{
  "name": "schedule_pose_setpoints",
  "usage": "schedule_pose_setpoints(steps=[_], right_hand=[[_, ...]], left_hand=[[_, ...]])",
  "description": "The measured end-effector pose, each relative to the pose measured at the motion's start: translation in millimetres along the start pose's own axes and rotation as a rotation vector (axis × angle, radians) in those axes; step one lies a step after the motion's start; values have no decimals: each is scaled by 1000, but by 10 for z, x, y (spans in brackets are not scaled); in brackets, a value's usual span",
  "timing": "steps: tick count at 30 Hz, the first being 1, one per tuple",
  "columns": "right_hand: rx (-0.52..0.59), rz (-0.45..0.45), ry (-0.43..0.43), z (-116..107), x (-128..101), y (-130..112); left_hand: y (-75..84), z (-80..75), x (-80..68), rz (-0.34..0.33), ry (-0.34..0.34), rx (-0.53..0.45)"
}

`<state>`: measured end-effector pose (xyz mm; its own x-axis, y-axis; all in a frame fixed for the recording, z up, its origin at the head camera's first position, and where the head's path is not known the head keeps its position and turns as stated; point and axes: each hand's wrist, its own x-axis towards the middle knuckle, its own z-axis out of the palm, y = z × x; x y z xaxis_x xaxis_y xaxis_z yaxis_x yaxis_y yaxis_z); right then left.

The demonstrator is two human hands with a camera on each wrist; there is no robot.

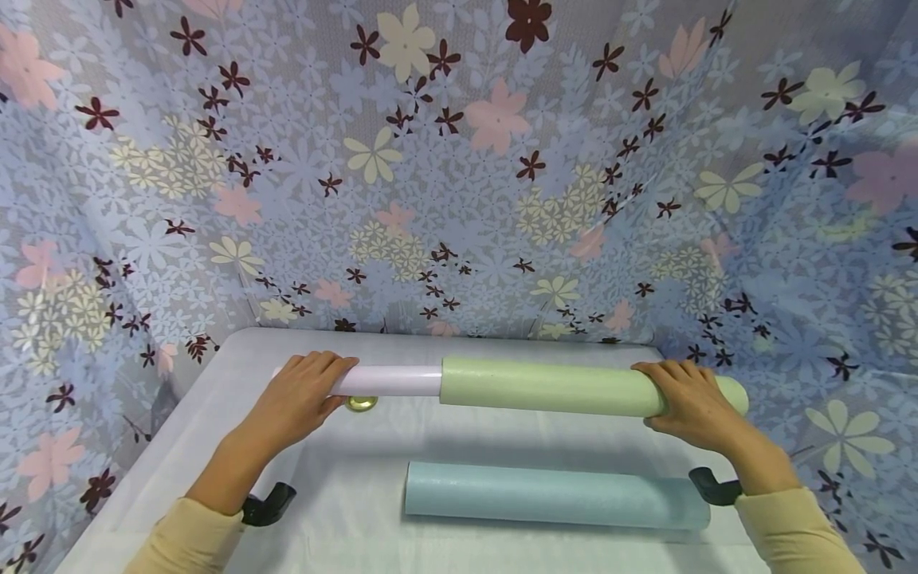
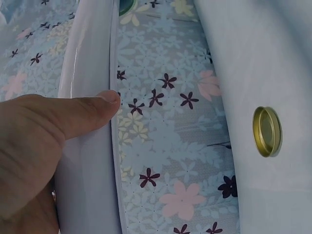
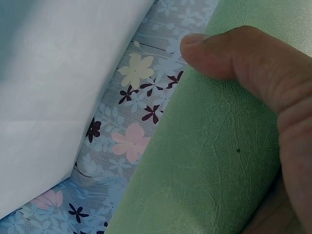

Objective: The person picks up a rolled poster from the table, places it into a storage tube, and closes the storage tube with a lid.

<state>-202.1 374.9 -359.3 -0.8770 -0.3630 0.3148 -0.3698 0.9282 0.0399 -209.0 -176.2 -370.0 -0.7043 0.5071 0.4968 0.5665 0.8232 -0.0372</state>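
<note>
A light green textured paper roll (image 1: 545,387) is held level above the table, with a thinner white-lilac roll (image 1: 390,380) reaching out of its left end. My left hand (image 1: 304,391) grips the pale roll near its far left, the thumb (image 2: 92,114) lying across it in the left wrist view. My right hand (image 1: 692,402) grips the green roll near its right end; in the right wrist view the thumb (image 3: 219,53) presses along its surface. How far the pale roll runs inside the green one is hidden.
A light blue roll (image 1: 555,496) lies on the white-covered table (image 1: 344,494), nearer to me. A small gold round lid (image 1: 362,403) lies behind the left hand's thumb. Floral fabric (image 1: 459,199) hangs behind the table and along both sides.
</note>
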Motion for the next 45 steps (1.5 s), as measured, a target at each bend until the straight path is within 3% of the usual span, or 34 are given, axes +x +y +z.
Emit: schedule_pose_setpoints(steps=[45], right_hand=[[15,-18,-17,-23,74,-173]], left_hand=[[373,172,250,68,54,15]])
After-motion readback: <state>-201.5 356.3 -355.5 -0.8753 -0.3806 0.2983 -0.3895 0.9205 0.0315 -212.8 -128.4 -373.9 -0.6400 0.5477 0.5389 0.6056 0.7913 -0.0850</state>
